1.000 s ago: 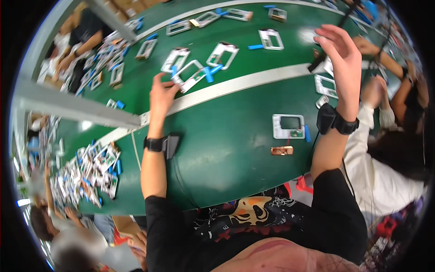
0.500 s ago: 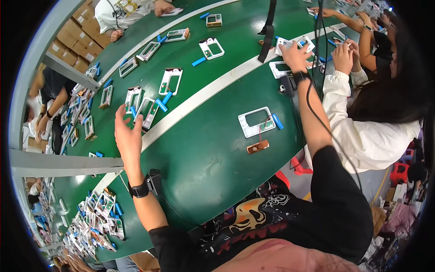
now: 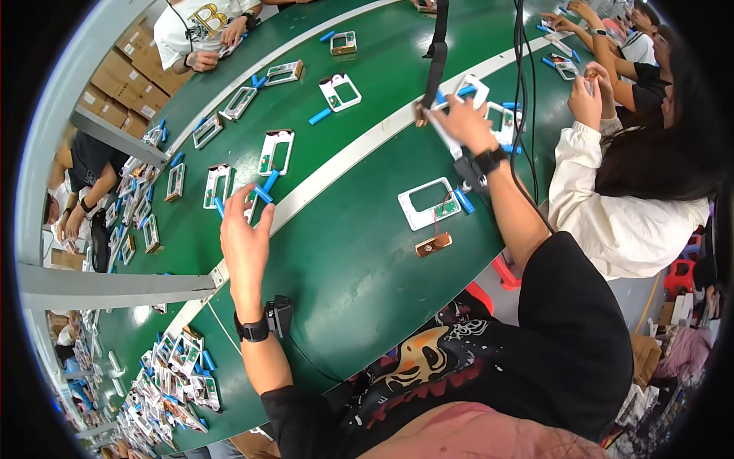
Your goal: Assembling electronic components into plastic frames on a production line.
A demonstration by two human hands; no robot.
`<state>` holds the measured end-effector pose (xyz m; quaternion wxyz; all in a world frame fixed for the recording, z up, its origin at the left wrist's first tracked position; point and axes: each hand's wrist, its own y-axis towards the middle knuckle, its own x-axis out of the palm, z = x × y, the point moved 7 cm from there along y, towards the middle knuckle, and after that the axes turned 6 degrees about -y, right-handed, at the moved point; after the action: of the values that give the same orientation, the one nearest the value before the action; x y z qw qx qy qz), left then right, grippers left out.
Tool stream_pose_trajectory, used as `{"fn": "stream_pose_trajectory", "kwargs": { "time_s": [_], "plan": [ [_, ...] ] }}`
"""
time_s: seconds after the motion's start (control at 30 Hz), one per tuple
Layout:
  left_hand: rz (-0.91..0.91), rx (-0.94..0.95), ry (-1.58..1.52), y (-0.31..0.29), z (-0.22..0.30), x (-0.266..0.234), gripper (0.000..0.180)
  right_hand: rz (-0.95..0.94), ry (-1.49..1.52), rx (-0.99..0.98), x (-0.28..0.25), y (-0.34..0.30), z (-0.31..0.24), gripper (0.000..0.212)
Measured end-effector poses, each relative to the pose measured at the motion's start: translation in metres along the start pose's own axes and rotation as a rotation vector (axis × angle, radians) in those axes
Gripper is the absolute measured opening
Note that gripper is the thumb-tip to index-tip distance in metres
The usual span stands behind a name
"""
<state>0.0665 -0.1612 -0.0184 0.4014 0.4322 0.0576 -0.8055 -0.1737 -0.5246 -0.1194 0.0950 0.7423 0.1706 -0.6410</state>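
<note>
Head view: over the white strip (image 3: 348, 163), the left hand (image 3: 246, 237) curves half-open, thumb apart, at a partly hidden frame (image 3: 251, 205) just beyond; contact unclear. On the strip's near side, the right hand (image 3: 465, 125) covers a blurred frame (image 3: 446, 133), long edge slanting crosswise; grip cannot be told.

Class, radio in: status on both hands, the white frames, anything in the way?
Left hand: open at a white frame. Right hand: among more white frames, grip too blurred to tell. Black strap and cables hang close, possibly in the way.
</note>
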Motion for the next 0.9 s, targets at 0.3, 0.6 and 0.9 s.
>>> {"fn": "stream_pose_trajectory", "kwargs": {
  "time_s": [0.3,0.6,0.9],
  "plan": [
    [-0.254,0.257,-0.130,-0.029,0.082,0.066,0.048,-0.094,0.597,-0.561,-0.064,-0.102,-0.017,0.063],
    [-0.498,0.474,0.062,-0.085,0.124,0.156,0.079,-0.075,-0.005,-0.307,-0.003,-0.119,-0.001,0.068],
    [-0.643,0.200,0.231,-0.096,0.079,0.116,0.063,-0.264,0.024,-0.765,-0.009,-0.145,-0.068,0.068]
  ]
}}
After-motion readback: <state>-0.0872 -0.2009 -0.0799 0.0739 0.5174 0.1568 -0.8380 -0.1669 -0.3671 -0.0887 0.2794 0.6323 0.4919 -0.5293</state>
